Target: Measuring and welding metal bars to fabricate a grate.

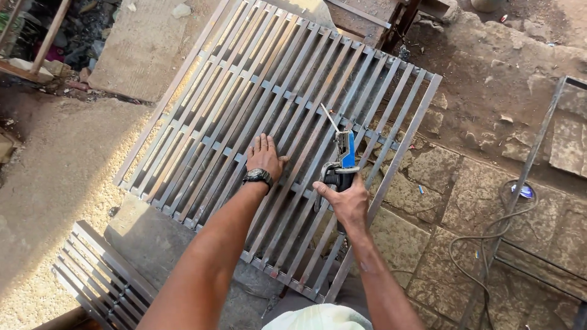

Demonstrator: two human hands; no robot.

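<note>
Steel bar grille (244, 91) lying tilted across a concrete slab (147, 43) and stone paving (428, 201), long bars running from lower right near the body toward upper left, short cross pieces tying them. Left hand (264, 156) flat on the bars near the grille's middle, fingers spread, palm down, grip released and only pressing, not closed round anything; wristwatch (257, 177) on that wrist. Right hand (348, 205) clenched on the black handle of a welding electrode holder (342, 160) with a blue body, held upright just right of the left hand, over the bars toward the grille's right edge. Thin electrode rod (329, 116) sticking out of the holder's head, slanting up and left, tip close above a bar near a cross piece; contact with the metal not clear. Rod's long axis roughly along the bars. Holder and rod lie ahead of the right grip, away from the body; right hand nearer that joint than the left, left hand just beside it on the neighbouring bars. Second, smaller grille (101, 275) on the ground at lower left, well apart. Loose cable (483, 244) coiled on the paving at right, beside a thin metal frame (532, 159). Pale cloth (318, 318) at bottom edge. No containers in view.
</note>
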